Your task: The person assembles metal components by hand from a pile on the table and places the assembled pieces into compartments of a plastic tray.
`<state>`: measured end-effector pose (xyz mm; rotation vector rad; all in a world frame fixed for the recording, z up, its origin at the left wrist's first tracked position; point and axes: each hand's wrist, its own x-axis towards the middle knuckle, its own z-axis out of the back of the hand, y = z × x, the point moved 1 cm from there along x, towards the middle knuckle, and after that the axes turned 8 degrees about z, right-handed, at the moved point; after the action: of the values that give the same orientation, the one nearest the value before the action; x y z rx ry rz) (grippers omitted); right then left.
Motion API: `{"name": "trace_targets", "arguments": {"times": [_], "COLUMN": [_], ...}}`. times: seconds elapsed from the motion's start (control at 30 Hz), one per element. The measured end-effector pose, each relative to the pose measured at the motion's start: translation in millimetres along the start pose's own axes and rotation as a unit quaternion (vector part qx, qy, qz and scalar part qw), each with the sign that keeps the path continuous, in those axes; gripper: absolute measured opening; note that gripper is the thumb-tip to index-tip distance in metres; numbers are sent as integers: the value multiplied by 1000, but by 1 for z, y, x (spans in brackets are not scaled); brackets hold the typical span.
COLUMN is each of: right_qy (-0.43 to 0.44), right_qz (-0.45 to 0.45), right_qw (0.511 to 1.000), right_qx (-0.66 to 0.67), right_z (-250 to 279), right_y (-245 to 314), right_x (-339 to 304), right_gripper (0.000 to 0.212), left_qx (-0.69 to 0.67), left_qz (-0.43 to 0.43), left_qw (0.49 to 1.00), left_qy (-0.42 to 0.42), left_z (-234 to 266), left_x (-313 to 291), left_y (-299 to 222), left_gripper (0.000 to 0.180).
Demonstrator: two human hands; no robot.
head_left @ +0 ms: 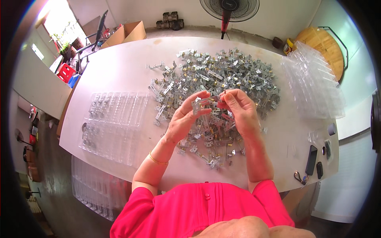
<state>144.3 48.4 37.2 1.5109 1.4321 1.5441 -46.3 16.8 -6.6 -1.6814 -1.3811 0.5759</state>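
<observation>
Above the near part of the heap, my left hand [186,111] grips a small silvery metal bracket [204,101] between thumb and fingers. My right hand [241,109] is closed in a pinch at the bracket's right end. A thin piece sticks up at these fingertips, too small to name. Under and beyond both hands spreads a large heap of similar metal brackets [222,71], some with brass-coloured parts.
On the table [111,71], clear plastic trays [115,123] lie at left, some compartments holding metal parts. Stacked clear trays [311,87] stand at right. Nearer me are a phone [311,160], a key ring [300,178] and a tape roll [332,129]. A fan [230,10] stands beyond.
</observation>
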Motion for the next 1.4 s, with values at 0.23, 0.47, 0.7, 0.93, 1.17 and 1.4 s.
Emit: {"name": "trace_targets", "arguments": {"times": [0.23,0.47,0.7,0.93,1.17,1.4], "right_qy": [22,48,68,55,41,43], "right_qz": [-85,5,55,75,117,131], "right_qw": [996,988,968,958,931,931], "right_qx": [23,-149,-234,-273,-343,-338], "right_z": [-9,-16,-27,-26,-27,-27], "right_y": [-18,-6,3,2,5,0], "right_x": [0,-8,-14,-14,-15,-18], "right_gripper": [19,10,10,9,12,12], "left_qx": [87,2,7,34,192,320], "left_qz": [-75,27,104,113,61,7], "left_qw": [993,998,990,987,971,941], "left_qy": [-1,-59,-93,-105,-130,-111], "left_z": [6,5,1,-3,2,0], "left_x": [0,-2,-7,-8,-9,-9], "left_y": [5,2,9,7,8,17], "left_gripper": [40,32,31,31,29,24]}}
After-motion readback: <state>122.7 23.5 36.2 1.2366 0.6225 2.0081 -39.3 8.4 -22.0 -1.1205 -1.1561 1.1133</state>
